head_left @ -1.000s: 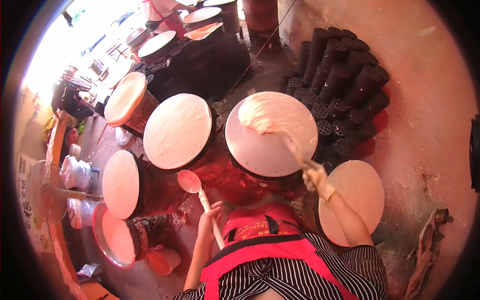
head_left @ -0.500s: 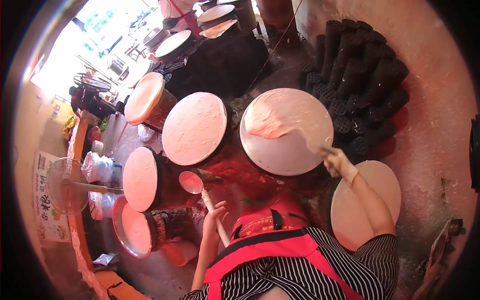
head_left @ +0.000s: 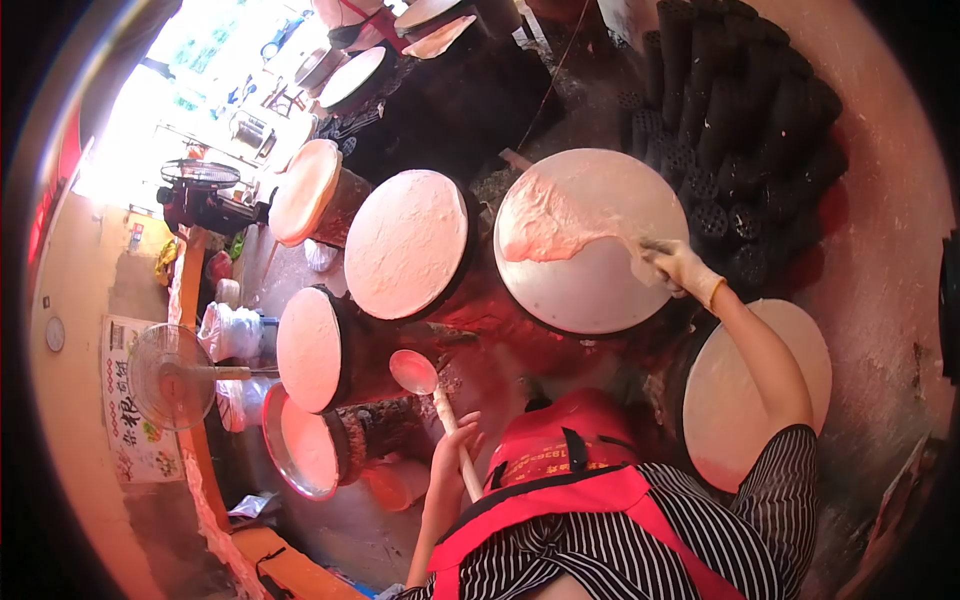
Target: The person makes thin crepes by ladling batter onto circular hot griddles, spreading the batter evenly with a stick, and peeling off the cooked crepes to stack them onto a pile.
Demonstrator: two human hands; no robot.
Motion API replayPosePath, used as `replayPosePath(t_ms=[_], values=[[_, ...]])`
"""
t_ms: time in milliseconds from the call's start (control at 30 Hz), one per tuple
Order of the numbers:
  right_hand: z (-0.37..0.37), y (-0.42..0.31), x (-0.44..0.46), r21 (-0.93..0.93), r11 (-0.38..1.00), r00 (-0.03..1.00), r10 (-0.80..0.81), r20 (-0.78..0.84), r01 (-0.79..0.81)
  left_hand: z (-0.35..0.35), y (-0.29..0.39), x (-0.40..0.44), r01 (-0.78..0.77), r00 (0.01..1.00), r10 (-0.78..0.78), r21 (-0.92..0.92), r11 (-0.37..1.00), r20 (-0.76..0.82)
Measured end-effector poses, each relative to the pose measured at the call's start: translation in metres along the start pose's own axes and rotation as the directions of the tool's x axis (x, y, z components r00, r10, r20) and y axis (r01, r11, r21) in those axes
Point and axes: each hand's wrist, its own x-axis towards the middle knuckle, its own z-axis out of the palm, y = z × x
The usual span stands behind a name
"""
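My right hand [head_left: 685, 268], in a pale glove, grips a scraper [head_left: 646, 262] at the right side of a round griddle [head_left: 585, 298]. Its blade meets the edge of a thick smear of batter [head_left: 540, 225] on the upper left of the plate; the lower part of the surface is bare and smooth. Lower down, my left hand [head_left: 453, 448] holds a ladle [head_left: 414, 371] by its long pale handle, some fingers loosely spread. The ladle's bowl is tilted up beside a batter-covered griddle [head_left: 310, 350]. Another coated griddle [head_left: 408, 245] lies left of the one being scraped.
Black perforated coal briquettes [head_left: 735, 130] are stacked at the upper right. A pale round griddle [head_left: 745, 420] stands beneath my right forearm. More coated griddles [head_left: 303, 195] sit at the left, near a fan [head_left: 172, 376]. A person's red apron strap [head_left: 385, 25] shows at the top.
The view has shifted, moving most things right. My right hand has drawn the scraper slightly over the griddle's right side, and the batter's lower edge is reshaped. The ladle stays in my left hand.
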Motion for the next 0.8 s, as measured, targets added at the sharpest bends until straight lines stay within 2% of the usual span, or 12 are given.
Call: replayPosePath(t_ms=[167,267,367,433,500,533,567,600,633,700,733,800], values=[[0.017,0.033,-0.093,-0.005,1.000,0.988,0.013,0.153,-0.013,0.000,0.013,0.012,-0.024,0.999,0.021,0.101,0.995,0.038],[0.007,0.116,-0.104,0.266,0.961,0.997,-0.076,0.006,0.072,0.007,0.028,0.021,-0.009,0.995,-0.008,0.172,0.985,0.098],[0.066,0.091,-0.116,0.368,0.915,0.918,-0.004,-0.398,0.163,-0.012,0.038,0.057,0.001,0.958,-0.072,0.248,0.969,0.279],[0.087,0.118,-0.113,0.242,0.959,0.958,-0.076,-0.276,0.146,-0.007,0.057,0.048,0.050,0.963,-0.124,0.297,0.954,0.238],[0.112,0.125,-0.160,0.244,0.968,0.993,-0.035,-0.108,0.061,-0.018,0.073,0.057,-0.055,0.935,-0.081,0.368,0.928,0.345],[0.125,0.148,-0.181,0.363,0.930,0.992,-0.018,-0.124,0.063,-0.027,0.081,0.064,-0.063,0.923,-0.100,0.403,0.913,0.372],[0.131,0.181,-0.191,0.322,0.932,0.977,-0.114,-0.180,0.168,-0.040,0.086,0.070,-0.062,0.914,-0.111,0.404,0.913,0.390],[0.141,0.221,-0.194,0.097,0.945,0.905,-0.265,-0.334,0.313,-0.053,0.091,0.078,-0.086,0.906,-0.109,0.430,0.899,0.410],[0.164,0.235,-0.208,0.238,0.932,0.899,-0.161,-0.408,0.274,-0.068,0.095,0.085,-0.110,0.897,-0.108,0.454,0.884,0.429],[0.235,0.207,-0.209,0.687,0.694,0.912,0.107,-0.396,0.217,-0.101,0.104,0.100,-0.098,0.894,-0.130,0.469,0.878,0.430],[0.260,0.228,-0.169,0.904,0.325,0.957,-0.184,-0.226,0.276,-0.122,0.108,0.107,-0.089,0.898,-0.142,0.489,0.868,0.416],[0.349,0.149,-0.109,0.666,0.613,0.866,-0.062,-0.496,0.425,-0.162,0.112,0.115,-0.047,0.896,-0.175,0.478,0.877,0.409]])
